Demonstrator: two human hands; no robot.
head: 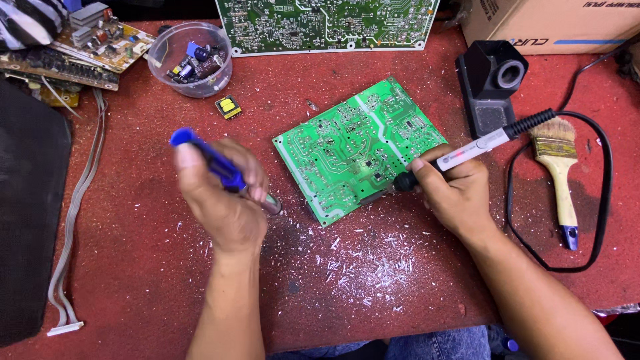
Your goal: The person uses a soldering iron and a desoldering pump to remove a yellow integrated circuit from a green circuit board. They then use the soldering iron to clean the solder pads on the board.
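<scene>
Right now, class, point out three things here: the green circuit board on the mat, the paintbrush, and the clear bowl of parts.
green circuit board [353, 143], head view, middle of its solder face.
paintbrush [563, 183], head view, its pale handle.
clear bowl [160, 50], head view, its left rim.

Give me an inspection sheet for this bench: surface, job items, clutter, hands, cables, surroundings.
Surface: red table, white debris specks in front.
Job's things: green circuit board, solder side up.
Clutter: tub of components, yellow part, brush, iron stand.
Grippers: left hand grips blue desoldering pump; right hand grips soldering iron, tip at board.
Cables: black cord; grey ribbon cable.
Surroundings: spare boards, cardboard box.
</scene>
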